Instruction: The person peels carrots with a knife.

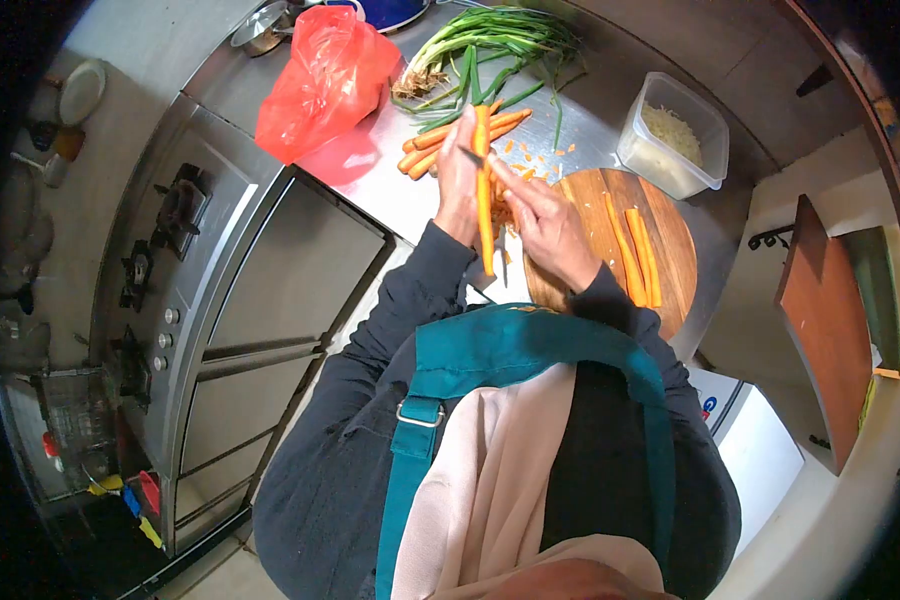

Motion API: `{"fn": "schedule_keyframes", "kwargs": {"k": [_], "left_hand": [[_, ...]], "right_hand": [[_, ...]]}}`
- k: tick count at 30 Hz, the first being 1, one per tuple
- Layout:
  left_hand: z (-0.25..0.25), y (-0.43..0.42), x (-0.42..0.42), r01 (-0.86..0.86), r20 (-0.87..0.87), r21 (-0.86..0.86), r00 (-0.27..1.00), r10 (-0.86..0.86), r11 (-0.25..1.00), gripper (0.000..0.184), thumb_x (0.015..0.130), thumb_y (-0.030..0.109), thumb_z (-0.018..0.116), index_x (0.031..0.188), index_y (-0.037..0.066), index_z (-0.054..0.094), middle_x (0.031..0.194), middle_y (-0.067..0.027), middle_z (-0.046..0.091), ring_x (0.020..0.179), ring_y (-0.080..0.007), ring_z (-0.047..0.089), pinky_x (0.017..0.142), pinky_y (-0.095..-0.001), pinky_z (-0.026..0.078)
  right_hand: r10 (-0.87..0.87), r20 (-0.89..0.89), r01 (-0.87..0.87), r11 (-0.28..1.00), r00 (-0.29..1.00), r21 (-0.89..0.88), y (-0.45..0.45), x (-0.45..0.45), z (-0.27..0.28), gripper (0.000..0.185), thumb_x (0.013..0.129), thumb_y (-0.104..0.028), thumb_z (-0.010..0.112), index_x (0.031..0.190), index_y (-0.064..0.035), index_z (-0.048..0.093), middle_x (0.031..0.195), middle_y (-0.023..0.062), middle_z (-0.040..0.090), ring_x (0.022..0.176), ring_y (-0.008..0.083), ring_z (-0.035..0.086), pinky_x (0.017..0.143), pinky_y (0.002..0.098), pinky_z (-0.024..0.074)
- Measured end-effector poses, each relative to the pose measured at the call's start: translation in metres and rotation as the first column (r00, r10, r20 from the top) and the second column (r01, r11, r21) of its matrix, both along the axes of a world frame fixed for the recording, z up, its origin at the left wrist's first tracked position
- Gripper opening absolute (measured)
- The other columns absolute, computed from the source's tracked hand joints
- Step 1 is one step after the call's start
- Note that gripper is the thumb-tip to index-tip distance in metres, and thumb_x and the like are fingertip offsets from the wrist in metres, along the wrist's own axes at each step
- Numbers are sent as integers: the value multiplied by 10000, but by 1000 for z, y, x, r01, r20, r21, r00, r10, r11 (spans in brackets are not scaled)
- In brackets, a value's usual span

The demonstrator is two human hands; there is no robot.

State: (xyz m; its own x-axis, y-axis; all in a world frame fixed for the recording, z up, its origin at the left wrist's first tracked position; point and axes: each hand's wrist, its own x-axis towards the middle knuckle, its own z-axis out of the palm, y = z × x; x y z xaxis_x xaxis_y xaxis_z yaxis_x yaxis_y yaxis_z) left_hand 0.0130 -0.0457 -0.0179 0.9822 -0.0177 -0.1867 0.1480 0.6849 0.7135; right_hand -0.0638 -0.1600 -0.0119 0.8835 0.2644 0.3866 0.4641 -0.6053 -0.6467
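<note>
My left hand [457, 190] is closed around a long carrot [485, 215], which points away from me. In my right hand [550, 225] is a small knife [473, 156], its dark blade lying across the carrot; most of its handle is hidden by my fingers. Several whole carrots [425, 160] lie in a pile just beyond my left hand. Orange peelings [532, 160] are scattered on the counter around and under my hands. To the right, several peeled carrots [642, 255] rest on a round wooden cutting board [678, 265].
A clear plastic container [710, 175] with pale shreds stands beyond the board. Spring onions [500, 40] lie at the back of the counter, beside a red plastic bag [325, 85]. The gas stove [230, 165] is on the left; a reddish-brown panel [825, 330] stands at right.
</note>
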Motion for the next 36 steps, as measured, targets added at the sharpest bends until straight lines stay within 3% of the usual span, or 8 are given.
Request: {"fn": "schedule_keyframes", "kwargs": {"k": [2, 6, 18, 20, 22, 25, 30, 36], "left_hand": [[-5, -6, -3, 40, 9, -88, 999, -40, 995, 324, 872, 363, 529, 997, 64, 515, 742, 5, 437, 571, -73, 458, 463, -223, 400], [-14, 8, 8, 75, -4, -41, 997, -75, 996, 261, 887, 348, 510, 892, 88, 501, 583, 31, 384, 453, -62, 410, 405, -206, 374], [-3, 5, 2, 53, -9, 6, 999, -52, 999, 329, 836, 438, 556, 870, 112, 526, 521, 14, 417, 394, -83, 403, 351, -194, 354], [-7, 13, 11, 90, 9, 22, 996, -90, 996, 333, 834, 446, 556, 877, 117, 526, 517, 14, 417, 395, -82, 410, 350, -198, 362], [-8, 11, 10, 100, 45, 21, 994, -101, 995, 332, 834, 449, 553, 883, 121, 526, 516, 14, 416, 400, -78, 421, 352, -195, 367], [-1, -5, 3, 9, -59, -67, 998, -13, 998, 253, 893, 354, 495, 891, 101, 487, 534, 29, 363, 376, -59, 342, 328, -175, 293], [0, 9, 6, 70, -22, 12, 997, -70, 997, 324, 846, 432, 546, 868, 111, 508, 541, 12, 404, 397, -68, 389, 339, -179, 306], [-2, 7, 4, 53, 14, -6, 998, -53, 999, 330, 851, 417, 545, 941, 99, 537, 575, 5, 426, 422, -67, 410, 356, -187, 341]], "right_hand": [[42, 101, -66, 965, 994, 253, -5, 12, -2, 428, 862, -103, 471, 1281, -189, 442, 758, 170, 547, 700, 305, 545, 648, 386, 445], [84, -103, -79, 995, 991, 55, -12, -9, 7, 397, 868, -93, 461, 1258, -166, 470, 851, 181, 581, 757, 315, 556, 700, 378, 443], [128, 61, -138, 969, 990, 203, -10, -8, 8, 405, 861, -73, 467, 1258, -153, 466, 934, 193, 591, 820, 325, 568, 738, 372, 453], [145, -137, -132, 987, 980, 97, -12, -13, 14, 399, 862, -72, 466, 1257, -124, 463, 992, 192, 589, 864, 324, 571, 758, 361, 454], [124, -110, -113, 988, 986, 108, -9, -11, 14, 394, 861, -73, 469, 1253, -108, 464, 1008, 186, 590, 875, 317, 577, 771, 352, 455], [121, -26, -108, 946, 992, 304, -10, 0, 8, 387, 863, -82, 468, 1247, -133, 477, 992, 181, 595, 866, 308, 581, 778, 361, 453], [160, -147, -141, 981, 976, 133, -11, -14, 13, 391, 863, -91, 475, 1248, -157, 479, 962, 189, 596, 851, 321, 580, 758, 363, 458], [71, -43, -69, 996, 997, 55, -10, -9, 7, 405, 866, -94, 474, 1263, -169, 463, 854, 181, 584, 750, 330, 562, 679, 385, 456]]}}
